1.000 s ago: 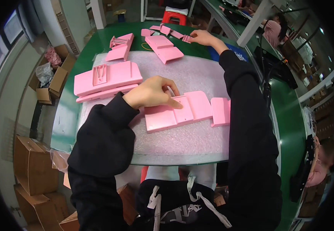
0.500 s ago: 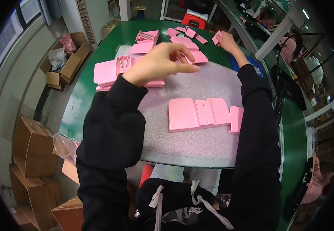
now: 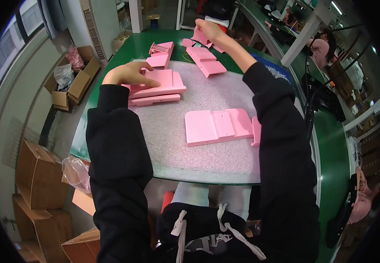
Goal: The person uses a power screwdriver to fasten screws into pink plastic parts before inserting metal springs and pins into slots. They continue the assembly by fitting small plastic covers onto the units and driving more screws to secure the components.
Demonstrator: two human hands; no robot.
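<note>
My left hand (image 3: 130, 74) rests over a stack of pink plastic panels (image 3: 172, 80) at the left of the mat, thumb apart from the curved fingers. No held item shows in it; the fingertips are partly hidden. At the far end of the table my right hand (image 3: 210, 30) pinches a small flat pink plastic piece (image 3: 199, 37), above a cluster of other small pink pieces (image 3: 188, 42). Nearer me, a long pink panel (image 3: 201, 127) with a raised rectangular plate lies on the mat. Another pink part (image 3: 256, 131) beside it is partly hidden by my right sleeve.
Bubble wrap (image 3: 198, 164) covers the green table (image 3: 82, 136). Further back lie a pink panel (image 3: 207, 61) and a pink tray (image 3: 161, 47) with metal rods. Cardboard boxes (image 3: 43, 175) stand on the floor at left. A person in pink (image 3: 321, 48) sits at right.
My right hand has moved left with the small pink piece to the far cluster. My left hand has come down and left onto the panel stack. The whole view has shifted slightly.
</note>
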